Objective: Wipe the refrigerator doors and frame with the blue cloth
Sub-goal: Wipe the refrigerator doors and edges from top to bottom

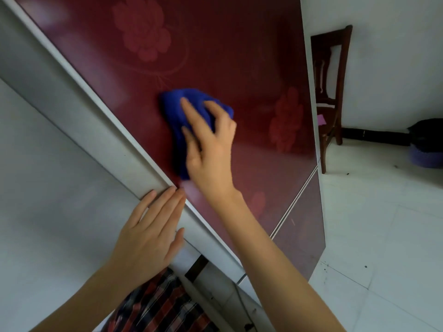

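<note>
Dark-red refrigerator door, top cut off, bears the blurred blue cloth pressed under the right hand, fingers straight; the left hand lies flat on the frame.

Your right hand presses the blue cloth against the dark red refrigerator door at the centre of the frame, fingers spread over it. Your left hand lies flat on the grey frame at lower left, fingertips touching the door's edge. A wooden chair stands at upper right
</note>
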